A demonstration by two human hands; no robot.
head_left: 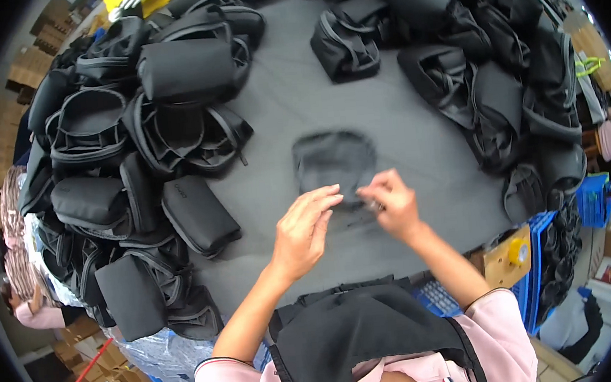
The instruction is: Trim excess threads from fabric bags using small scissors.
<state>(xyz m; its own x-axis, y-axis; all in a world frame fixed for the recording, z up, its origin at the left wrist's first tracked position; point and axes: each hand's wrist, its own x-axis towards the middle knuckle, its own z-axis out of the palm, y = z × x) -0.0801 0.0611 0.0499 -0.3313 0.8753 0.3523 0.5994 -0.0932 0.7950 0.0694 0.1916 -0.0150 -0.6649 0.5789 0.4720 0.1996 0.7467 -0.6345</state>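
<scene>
A small black zippered pouch [334, 161], smeared by motion, is in front of me on the dark grey tabletop. My left hand [303, 234] is at its near left corner with the fingers stretched out and nothing visible in them. Whether the fingertips touch the pouch, I cannot tell. By the near right corner, my right hand [395, 204] has its fingers curled in a pinch. Something small and dark seems to be at those fingertips, too blurred to name.
Black pouches are heaped along the left [188, 69] and the right [493, 97]. One closed pouch [200, 215] lies left of my left hand. A blue crate [541, 262] stands at the right table edge beside a wooden board with a yellow knob [517, 252].
</scene>
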